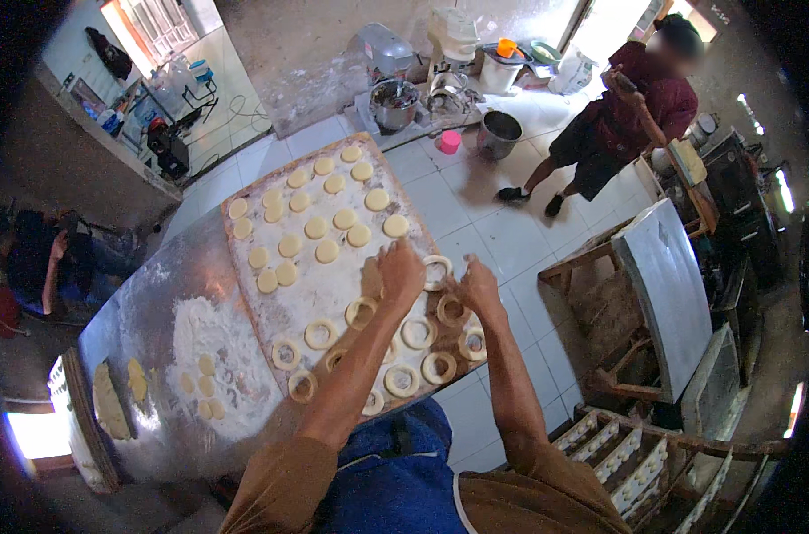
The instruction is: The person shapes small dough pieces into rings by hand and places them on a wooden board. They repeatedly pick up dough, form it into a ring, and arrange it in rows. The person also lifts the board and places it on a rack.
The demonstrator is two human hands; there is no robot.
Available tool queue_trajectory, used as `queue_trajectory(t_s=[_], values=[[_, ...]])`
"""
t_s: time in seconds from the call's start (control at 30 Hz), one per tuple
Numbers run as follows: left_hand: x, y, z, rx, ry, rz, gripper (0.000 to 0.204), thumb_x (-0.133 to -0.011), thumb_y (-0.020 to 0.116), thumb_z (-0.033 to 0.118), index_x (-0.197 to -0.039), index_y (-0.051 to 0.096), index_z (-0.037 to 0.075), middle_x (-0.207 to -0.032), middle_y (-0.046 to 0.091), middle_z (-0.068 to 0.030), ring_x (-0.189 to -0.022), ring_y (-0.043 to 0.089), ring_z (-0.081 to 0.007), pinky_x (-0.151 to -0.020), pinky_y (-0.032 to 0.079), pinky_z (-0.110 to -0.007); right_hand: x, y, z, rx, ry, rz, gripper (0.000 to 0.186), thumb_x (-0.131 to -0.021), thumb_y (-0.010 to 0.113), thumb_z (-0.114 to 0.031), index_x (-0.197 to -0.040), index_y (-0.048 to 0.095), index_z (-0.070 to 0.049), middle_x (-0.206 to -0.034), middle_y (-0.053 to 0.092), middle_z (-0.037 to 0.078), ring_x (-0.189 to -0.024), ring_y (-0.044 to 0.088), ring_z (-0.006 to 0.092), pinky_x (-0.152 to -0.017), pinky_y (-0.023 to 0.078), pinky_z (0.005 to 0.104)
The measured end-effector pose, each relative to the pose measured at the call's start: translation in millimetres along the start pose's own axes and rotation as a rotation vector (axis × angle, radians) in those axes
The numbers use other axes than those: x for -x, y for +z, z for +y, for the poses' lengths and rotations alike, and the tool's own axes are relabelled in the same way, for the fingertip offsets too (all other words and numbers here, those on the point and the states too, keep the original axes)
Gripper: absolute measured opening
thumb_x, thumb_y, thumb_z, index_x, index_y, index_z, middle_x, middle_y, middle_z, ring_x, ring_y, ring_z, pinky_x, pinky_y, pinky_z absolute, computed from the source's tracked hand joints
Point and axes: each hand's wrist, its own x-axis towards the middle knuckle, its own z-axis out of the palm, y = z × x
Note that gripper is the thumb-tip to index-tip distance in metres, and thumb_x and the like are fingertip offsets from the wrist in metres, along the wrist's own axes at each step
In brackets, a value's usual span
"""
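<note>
A floured wooden board (333,291) carries flat round dough pieces over its far half and dough rings over its near half. My left hand (399,274) is over the board's right side with its fingers curled in; what they hold, if anything, is hidden. Just to its right, at the board's edge, is a dough ring (437,273). On the ring's other side is my right hand (477,287), fingers bent together, close to a second dough ring (451,310). Whether it pinches either ring is too small to tell. A dough disc (395,225) lies just beyond my left hand.
The metal table (146,303) left of the board holds spread flour (213,356), small dough pieces and a dough strip (112,400). Mixers (395,102) stand by the far wall. Another person (631,116) stands at far right. A tilted metal-topped table (667,298) is at right.
</note>
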Motion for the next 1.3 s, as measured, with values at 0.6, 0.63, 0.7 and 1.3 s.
queue_trajectory(t_s=[0.6,0.63,0.7,1.3], values=[[-35.6,-33.6,-84.3,-0.29,-0.039,0.283,0.028,-0.087,0.061,0.024,-0.101,0.062,-0.001,-0.096,0.065,-0.023,-0.097,0.061,-0.0405,-0.087,0.047,-0.051,-99.3,64.3,-93.6,-0.033,-0.711,0.173,0.024,-0.079,0.067,-0.012,-0.101,0.068,-0.004,-0.088,0.069,0.018,-0.093,0.064,0.0357,-0.092,0.045,0.0483],[-36.8,-29.3,-93.1,-0.304,-0.091,0.284,0.028,-0.086,0.061,0.023,-0.099,0.063,-0.001,-0.094,0.066,-0.0233,-0.095,0.062,-0.0405,-0.086,0.048,-0.051,-102.0,61.8,-103.8,-0.103,-0.646,-0.018,0.02,-0.078,0.067,-0.013,-0.097,0.069,-0.004,-0.089,0.069,0.018,-0.093,0.064,0.0352,-0.091,0.046,0.0484],[-36.9,-52.7,-81.3,-0.242,-0.15,0.08,0.027,-0.084,0.062,0.024,-0.095,0.064,-0.001,-0.09,0.067,-0.0232,-0.091,0.065,-0.0394,-0.082,0.05,-0.05,-110.6,51.4,-111.2,0.106,-0.521,-0.326,0.019,-0.079,0.066,-0.018,-0.091,0.07,-0.004,-0.094,0.068,0.02,-0.091,0.062,0.0379,-0.085,0.047,0.0494],[291.1,-244.8,-324.0,-0.228,-0.381,0.579,0.03,-0.08,0.073,0.015,-0.105,0.064,0.001,-0.096,0.066,-0.0193,-0.094,0.062,-0.0401,-0.086,0.047,-0.051,132.1,234.8,-336.3,-0.154,-0.904,-0.331,0.031,-0.072,0.074,-0.018,-0.097,0.063,-0.002,-0.088,0.066,0.018,-0.09,0.062,0.0401,-0.084,0.05,0.0487]])
